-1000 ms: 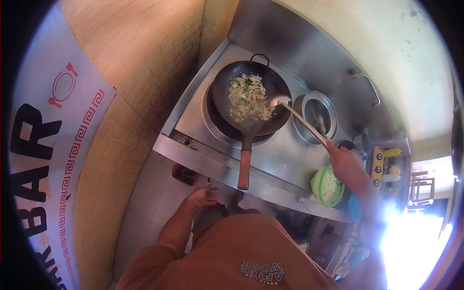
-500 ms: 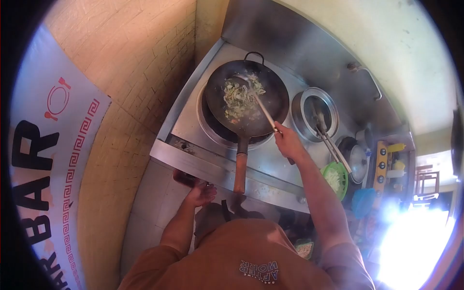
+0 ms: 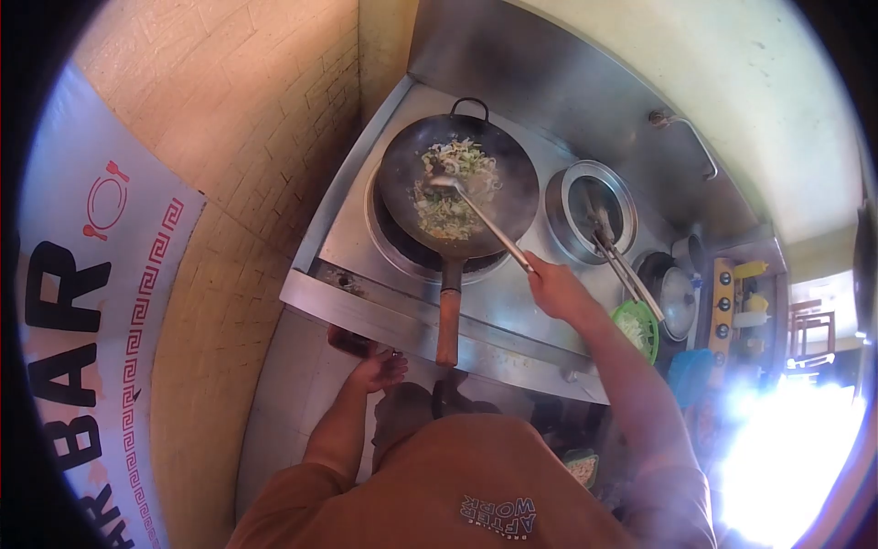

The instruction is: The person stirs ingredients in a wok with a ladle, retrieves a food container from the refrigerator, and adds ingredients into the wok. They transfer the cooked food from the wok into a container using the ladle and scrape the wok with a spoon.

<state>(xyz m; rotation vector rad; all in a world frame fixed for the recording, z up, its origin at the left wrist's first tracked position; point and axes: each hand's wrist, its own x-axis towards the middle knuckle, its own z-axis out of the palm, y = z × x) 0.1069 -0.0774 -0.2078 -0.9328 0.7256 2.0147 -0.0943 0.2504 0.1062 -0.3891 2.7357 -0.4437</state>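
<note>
A black wok (image 3: 514, 169) with a wooden handle (image 3: 447, 329) rests on the round burner, its handle toward me. Chopped vegetables (image 3: 462, 160) lie in it, with faint steam above. My right hand (image 3: 558, 288) is closed around the end of a long metal ladle (image 3: 494, 227), whose head sits among the vegetables left of the wok's middle. Low at the stove's front edge, my left hand (image 3: 378, 371) is beside a small knob, its fingers partly bent; whether it touches the knob is unclear.
Right of the wok stands a round metal pot (image 3: 560, 212) with utensils leaning in it. Beyond are a green basket (image 3: 651, 331) of shredded white food, a lidded pan (image 3: 677, 302) and bottles (image 3: 752, 269). A faucet (image 3: 686, 123) is on the back panel; a brick wall (image 3: 265, 137) borders the left.
The ladle and my right hand have come left from the wok's right side, and the ladle head now lies in the food. The vegetables have shifted. My left hand stays low by the stove front.
</note>
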